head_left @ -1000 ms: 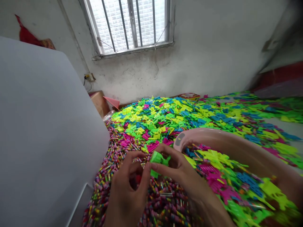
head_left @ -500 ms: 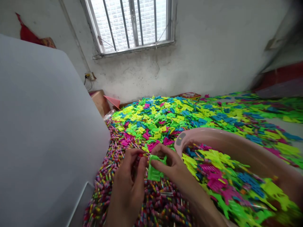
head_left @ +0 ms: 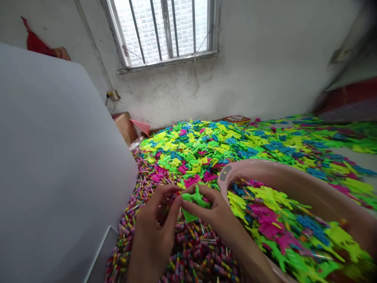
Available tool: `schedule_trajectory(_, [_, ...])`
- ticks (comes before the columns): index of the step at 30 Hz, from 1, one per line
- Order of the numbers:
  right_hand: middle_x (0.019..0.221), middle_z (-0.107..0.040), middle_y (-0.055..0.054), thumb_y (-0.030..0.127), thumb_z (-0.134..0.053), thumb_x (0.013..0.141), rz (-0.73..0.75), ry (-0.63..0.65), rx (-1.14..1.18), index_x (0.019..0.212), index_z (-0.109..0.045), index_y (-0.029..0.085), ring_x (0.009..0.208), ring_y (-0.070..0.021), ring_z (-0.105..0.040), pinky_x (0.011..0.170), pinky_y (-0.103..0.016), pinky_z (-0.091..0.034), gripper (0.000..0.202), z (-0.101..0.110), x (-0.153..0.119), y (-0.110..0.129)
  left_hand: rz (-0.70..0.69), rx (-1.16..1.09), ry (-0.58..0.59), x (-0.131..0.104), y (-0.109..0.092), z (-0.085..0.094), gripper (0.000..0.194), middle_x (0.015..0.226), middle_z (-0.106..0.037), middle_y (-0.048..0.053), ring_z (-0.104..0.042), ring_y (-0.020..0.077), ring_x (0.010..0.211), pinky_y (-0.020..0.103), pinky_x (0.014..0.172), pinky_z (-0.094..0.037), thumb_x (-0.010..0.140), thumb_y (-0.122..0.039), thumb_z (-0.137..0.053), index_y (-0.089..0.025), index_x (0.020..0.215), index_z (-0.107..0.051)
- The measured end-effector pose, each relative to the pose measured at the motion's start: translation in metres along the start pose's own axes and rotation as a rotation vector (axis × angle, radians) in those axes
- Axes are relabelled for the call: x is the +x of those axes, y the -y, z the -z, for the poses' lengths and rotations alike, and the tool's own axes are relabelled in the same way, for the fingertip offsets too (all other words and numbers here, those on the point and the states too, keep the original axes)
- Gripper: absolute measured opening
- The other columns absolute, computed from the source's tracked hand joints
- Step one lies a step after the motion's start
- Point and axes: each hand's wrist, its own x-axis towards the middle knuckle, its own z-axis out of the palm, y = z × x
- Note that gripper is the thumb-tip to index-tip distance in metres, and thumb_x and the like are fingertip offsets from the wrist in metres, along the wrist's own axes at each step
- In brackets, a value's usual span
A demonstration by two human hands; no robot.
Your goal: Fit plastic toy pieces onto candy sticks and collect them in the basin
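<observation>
A green plastic piece [head_left: 190,215] is pinched between the thumb and fingers of my right hand [head_left: 216,208], beside the tub's left end. My left hand [head_left: 160,224] is closed on a small red-pink piece [head_left: 174,195], mostly hidden by its fingers. The fingertips of both hands nearly meet. Beneath them spreads a heap of small striped multicoloured pieces [head_left: 188,255]. A pink tub [head_left: 273,167] at the right holds yellow, green, pink and blue plastic pieces along with some small striped ones.
Behind the hands rises a large pile of bright plastic pieces [head_left: 200,145], reaching right along the wall. A pale panel [head_left: 64,149] stands at the left. A cardboard box [head_left: 126,127] and a pink triangular piece [head_left: 141,126] lie beyond it. A barred window is above.
The green piece has turned and tilted in my right hand, and that hand has moved slightly left, closer to my left hand. My left hand has shifted slightly left.
</observation>
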Motion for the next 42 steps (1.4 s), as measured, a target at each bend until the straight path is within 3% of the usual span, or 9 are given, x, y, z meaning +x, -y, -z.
schedule_trajectory(5, [0.079,-0.069,0.002,0.038,-0.083,0.074,-0.074,0.036,0.076,0.093,-0.072,0.019,0.071,-0.016,-0.067,0.065,-0.025,-0.054,0.029,0.003,-0.002,0.002,0.042,0.007,0.003,-0.003,-0.009,0.003,0.019,0.093,-0.072,0.002,-0.068,0.0158,0.083,0.019,0.063,-0.052,0.089,-0.038,-0.066,-0.023,0.1,-0.071])
schedule_trajectory(12, [0.075,-0.067,0.002,0.041,-0.081,0.077,-0.066,0.04,0.095,0.09,-0.07,0.02,0.066,-0.014,-0.065,0.062,-0.024,-0.054,0.027,0.001,-0.004,0.008,-0.02,0.124,0.059,-0.002,-0.008,0.01,0.02,0.092,-0.071,0.002,-0.067,0.0157,0.083,0.019,0.06,-0.05,0.093,-0.039,-0.061,-0.023,0.103,-0.068])
schedule_trajectory(17, [0.074,-0.066,0.004,0.041,-0.08,0.078,-0.056,0.027,0.056,0.089,-0.069,0.02,0.066,-0.012,-0.064,0.061,-0.02,-0.052,0.026,0.004,-0.004,0.008,-0.117,0.162,0.089,-0.001,-0.003,0.011,0.017,0.094,-0.071,0.001,-0.067,0.016,0.088,0.021,0.068,-0.05,0.096,-0.035,-0.059,-0.025,0.105,-0.068])
schedule_trajectory(25, [0.078,-0.064,0.003,0.045,-0.079,0.079,-0.065,0.014,-0.017,0.092,-0.07,0.02,0.071,-0.0124,-0.063,0.064,-0.021,-0.053,0.029,0.009,-0.005,0.004,-0.09,0.082,0.026,-0.003,-0.009,0.002,0.015,0.096,-0.069,0.001,-0.064,0.015,0.089,0.023,0.078,-0.049,0.096,-0.033,-0.058,-0.024,0.101,-0.069])
schedule_trajectory(29, [0.075,-0.063,0.003,0.043,-0.08,0.076,-0.105,0.03,0.024,0.089,-0.067,0.018,0.066,-0.0134,-0.063,0.061,-0.023,-0.054,0.031,0.008,-0.005,0.006,-0.048,0.079,-0.027,-0.003,-0.01,0.0,0.015,0.092,-0.069,0.0,-0.064,0.0151,0.089,0.021,0.076,-0.048,0.094,-0.035,-0.06,-0.023,0.1,-0.067])
schedule_trajectory(42, [0.077,-0.065,0.003,0.03,-0.075,0.081,0.034,0.056,-0.131,0.085,-0.067,0.019,0.072,-0.0116,-0.06,0.064,-0.019,-0.045,0.014,0.004,-0.007,0.01,0.008,0.071,0.123,-0.003,-0.008,0.01,0.021,0.072,-0.062,-0.004,-0.058,0.0099,0.065,0.016,0.058,-0.045,0.096,-0.04,-0.057,-0.022,0.093,-0.068])
